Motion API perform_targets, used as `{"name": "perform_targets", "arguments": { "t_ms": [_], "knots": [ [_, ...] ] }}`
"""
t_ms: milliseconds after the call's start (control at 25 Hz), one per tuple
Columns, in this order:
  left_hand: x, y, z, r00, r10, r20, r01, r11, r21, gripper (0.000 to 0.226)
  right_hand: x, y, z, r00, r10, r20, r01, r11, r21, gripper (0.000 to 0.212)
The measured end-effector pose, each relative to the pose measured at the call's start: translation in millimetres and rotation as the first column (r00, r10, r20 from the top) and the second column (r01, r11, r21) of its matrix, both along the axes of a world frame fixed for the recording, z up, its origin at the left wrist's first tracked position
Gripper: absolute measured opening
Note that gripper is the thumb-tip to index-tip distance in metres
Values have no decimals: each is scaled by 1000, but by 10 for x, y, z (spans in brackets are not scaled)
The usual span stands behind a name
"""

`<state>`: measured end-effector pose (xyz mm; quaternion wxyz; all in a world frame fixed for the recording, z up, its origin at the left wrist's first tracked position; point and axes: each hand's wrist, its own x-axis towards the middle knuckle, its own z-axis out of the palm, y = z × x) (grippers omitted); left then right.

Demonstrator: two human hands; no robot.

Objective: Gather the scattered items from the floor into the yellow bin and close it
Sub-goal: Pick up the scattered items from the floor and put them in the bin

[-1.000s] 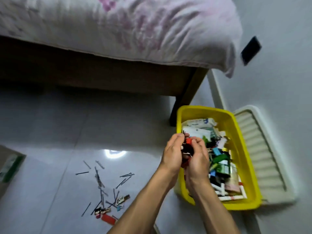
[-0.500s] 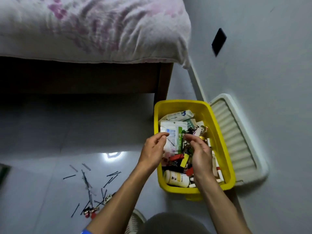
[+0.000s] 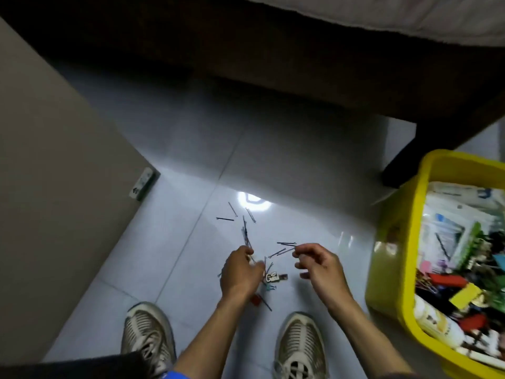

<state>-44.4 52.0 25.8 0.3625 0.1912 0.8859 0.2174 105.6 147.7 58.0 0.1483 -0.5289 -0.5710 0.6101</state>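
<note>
We're at the pin pile now: both hands are low over the bobby pins (image 3: 247,236) strewn on the tile floor (image 3: 191,165), with the yellow bin (image 3: 393,242) at 3 o'clock from the hands, open and already heaped with packets and clips; no lid in view. Left hand (image 3: 240,272) has fingers curled together on what looks like a small bunch of pins near its fingertips; contact is partly hidden, so we read that as a likely grip. Right hand (image 3: 319,265) has thumb and forefinger pinched together at the end of a pin at 12 o'clock of the hand, with the other fingers loosely curled. Small clips and a tag (image 3: 273,277) lie between the hands, and a red piece (image 3: 256,300) sits at 6 o'clock of the left hand, just beside the wrist. Outliers: three pins at 12 o'clock near the light glare (image 3: 252,201). To do this well, we'd rake pins into one bundle against the tile and not lift singles, since flat wire on glossy tile should be slippery. Sweep outliers inward first, pinch the bundle mid-length, then carry one load to the bin. Risk: loose pins dropping on the way, or sliding under the bed frame (image 3: 300,77) at 12 o'clock. Shoes (image 3: 299,343) sit close at 6 o'clock; check under them after.
</note>
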Motion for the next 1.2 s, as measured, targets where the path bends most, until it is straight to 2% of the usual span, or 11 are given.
{"name": "perform_targets", "arguments": {
  "t_ms": [80, 120, 200, 280, 440, 560, 720, 920, 1000, 1080, 1200],
  "knots": [
    [-25, -401, -307, 973, -221, -63, 203, 957, -207, 79, -81, -78, -411, 955, 152, 253, -175, 982, 68, 28],
    [1, -567, -444, 944, -318, -84, 291, 926, -240, 89, -106, -106, -592, 877, 239, 417, -317, 940, 128, 43],
    [-4, -752, -619, 903, -405, -144, 375, 906, -194, 96, -131, -143, -839, 700, 331, 633, -565, 799, 205, 74],
    [-154, -745, -763, 901, -387, -194, 380, 922, -76, 85, -239, -112, -984, 617, 329, 715, -657, 715, 238, 84],
    [-335, -455, -819, 957, -186, -224, 210, 974, 89, 50, -554, -138, -1114, 632, 419, 652, -708, 655, 264, 56],
    [-452, -298, -764, 955, -138, -262, 166, 982, 89, 41, -733, -163, -1081, 697, 405, 592, -653, 700, 290, 35],
    [-781, -236, -726, 947, 19, -321, 7, 997, 81, 41, -1320, 302, -1041, 732, 348, 585, -627, 679, 381, 43],
    [-1253, 331, -711, 875, -320, -363, 330, 943, -36, 52, -1818, 365, -1102, 546, 476, 689, -819, 474, 322, 32],
    [-1256, 378, -685, 842, -445, -305, 463, 886, -15, 44, -1702, 191, -1137, 511, 584, 631, -858, 390, 334, 29],
    [-1186, 206, -668, 825, -514, -235, 539, 840, 57, 35, -1498, 89, -1107, 538, 639, 549, -843, 419, 339, 30],
    [-1114, -211, -710, 954, -171, -247, 190, 980, 58, 30, -944, 112, -1088, 717, 363, 595, -649, 660, 379, 32]
  ]
}}
